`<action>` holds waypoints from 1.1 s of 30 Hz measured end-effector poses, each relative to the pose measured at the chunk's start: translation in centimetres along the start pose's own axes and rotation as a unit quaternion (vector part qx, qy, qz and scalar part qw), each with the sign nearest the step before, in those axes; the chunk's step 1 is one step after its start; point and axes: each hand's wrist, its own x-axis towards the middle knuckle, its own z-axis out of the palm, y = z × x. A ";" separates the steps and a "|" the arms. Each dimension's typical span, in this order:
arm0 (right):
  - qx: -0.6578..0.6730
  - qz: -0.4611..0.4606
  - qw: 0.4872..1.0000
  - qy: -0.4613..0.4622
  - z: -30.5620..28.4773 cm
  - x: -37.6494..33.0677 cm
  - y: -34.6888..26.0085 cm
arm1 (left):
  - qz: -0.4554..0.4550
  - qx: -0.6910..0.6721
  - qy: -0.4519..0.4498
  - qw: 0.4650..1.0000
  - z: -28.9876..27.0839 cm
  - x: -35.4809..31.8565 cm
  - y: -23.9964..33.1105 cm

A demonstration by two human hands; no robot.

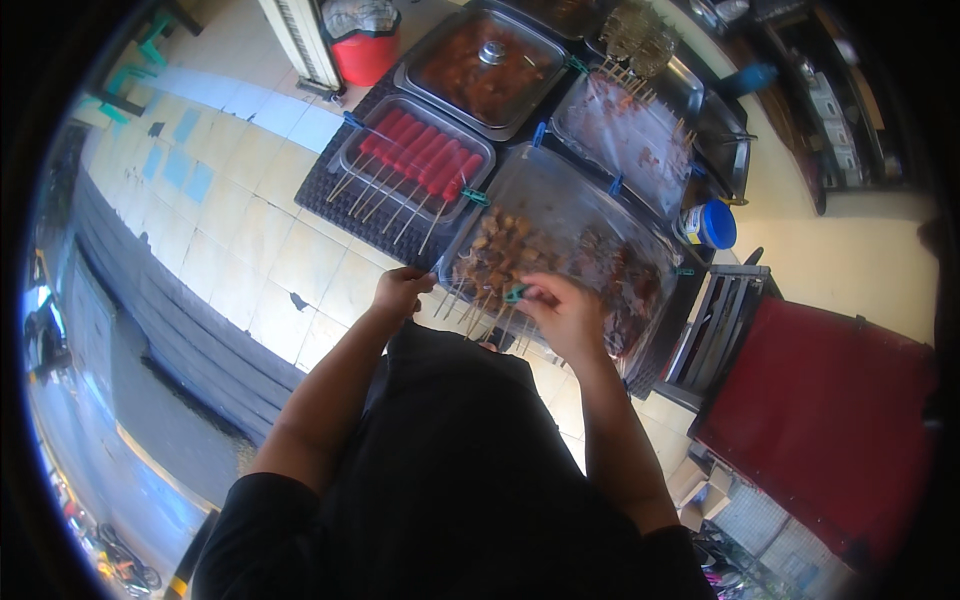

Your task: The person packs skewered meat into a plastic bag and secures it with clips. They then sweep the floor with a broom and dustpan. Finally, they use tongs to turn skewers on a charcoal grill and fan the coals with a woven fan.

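Grip, right hand (562, 310): pinching a green clip (514, 294) over the meat skewers (492, 248), by the front edge of the tray (468, 228). Grip, left hand (402, 292): fingers curling by the tray's corner, hold unclear. Hazard: a slipping clip could be leaving the plastic sheet (568, 212) loose.

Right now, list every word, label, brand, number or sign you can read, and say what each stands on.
No text here is legible.
Blue-lidded tub: its pale side seems to carry a label, too small and blurred to read.
Green clip at the right hand: no lettering visible.
Skewered meat and red skewered pieces: no labels visible.
Red panel: no lettering visible.
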 end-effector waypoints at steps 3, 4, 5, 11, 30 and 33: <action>-0.118 -0.075 0.988 -0.063 3.1 4.2 -0.9 | -0.001 -0.010 0.011 1.000 0.4 0.4 -0.2; -0.138 -0.095 0.982 -0.088 4.1 5.4 -1.1 | -0.010 -0.007 0.015 1.000 0.5 0.5 -0.1; -0.157 -0.113 0.975 -0.112 5.2 6.5 -1.2 | -0.021 0.007 0.028 0.999 0.6 0.5 0.0; -0.319 -0.215 0.888 -0.251 10.8 10.4 -1.4 | 0.000 0.063 0.079 0.995 1.3 0.3 0.4; -0.474 -0.258 0.803 -0.254 13.4 8.7 -3.6 | 0.003 -0.082 0.047 0.996 -2.7 -0.4 -0.8; -0.387 -0.208 0.871 -0.221 10.3 6.0 -3.6 | 0.034 -0.140 0.111 0.983 -5.8 -0.7 -0.6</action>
